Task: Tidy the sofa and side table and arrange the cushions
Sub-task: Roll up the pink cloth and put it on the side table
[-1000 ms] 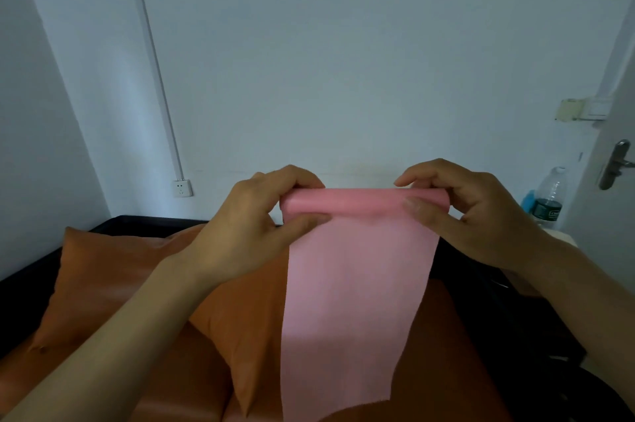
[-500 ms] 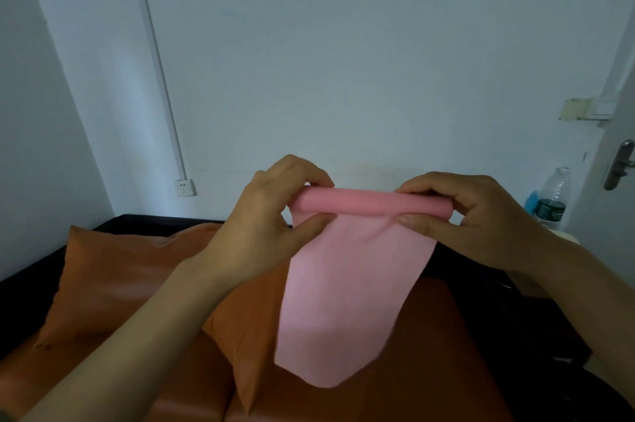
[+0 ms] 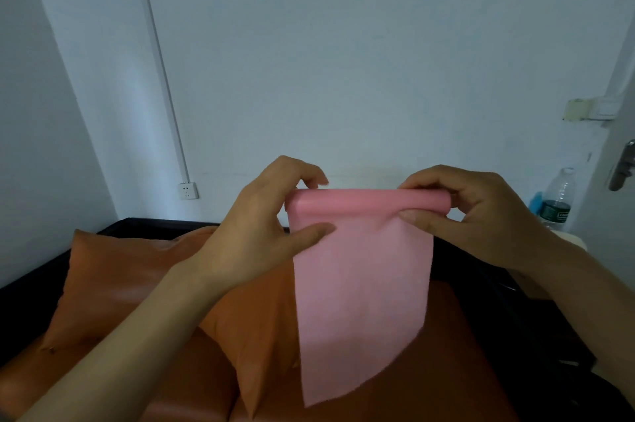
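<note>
Pink cloth point(image 3: 360, 284) betw. hands (cushion point(image 3: 113, 280) partly hidden)

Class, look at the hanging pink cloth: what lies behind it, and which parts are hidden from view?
Behind the pink cloth, gripped by the left hand and right hand, show an orange cushion and the orange sofa seat. The cloth covers the cushion's right part and the seat behind it.

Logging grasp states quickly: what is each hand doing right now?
Left hand: pinching the rolled top of the pink cloth sheet.
Right hand: pinching it too.
</note>
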`<action>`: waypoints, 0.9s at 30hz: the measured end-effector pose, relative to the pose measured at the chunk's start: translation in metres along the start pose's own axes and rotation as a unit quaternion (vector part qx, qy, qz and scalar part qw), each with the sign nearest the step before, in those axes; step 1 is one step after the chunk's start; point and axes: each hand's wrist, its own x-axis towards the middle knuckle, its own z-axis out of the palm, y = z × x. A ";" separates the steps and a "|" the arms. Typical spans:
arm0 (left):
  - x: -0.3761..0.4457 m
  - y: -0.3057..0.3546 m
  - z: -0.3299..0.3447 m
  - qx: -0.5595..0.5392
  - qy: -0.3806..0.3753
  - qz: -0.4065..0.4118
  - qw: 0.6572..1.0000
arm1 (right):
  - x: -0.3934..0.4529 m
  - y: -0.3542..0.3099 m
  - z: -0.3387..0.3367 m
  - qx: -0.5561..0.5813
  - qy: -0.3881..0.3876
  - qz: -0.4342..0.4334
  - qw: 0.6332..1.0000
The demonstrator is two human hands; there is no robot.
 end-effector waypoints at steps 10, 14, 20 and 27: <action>-0.001 -0.002 0.000 -0.023 0.002 -0.031 0.999 | 0.003 -0.005 -0.003 0.034 -0.006 0.007 0.999; 0.001 -0.003 -0.001 -0.028 0.019 -0.028 0.999 | 0.001 -0.004 -0.005 0.013 -0.006 0.002 1.000; 0.003 -0.002 -0.002 -0.005 0.020 0.002 1.000 | -0.002 -0.002 -0.004 0.030 -0.002 0.021 0.999; -0.001 0.001 -0.003 -0.013 0.023 -0.011 1.000 | 0.000 -0.004 -0.007 0.003 -0.019 0.001 1.000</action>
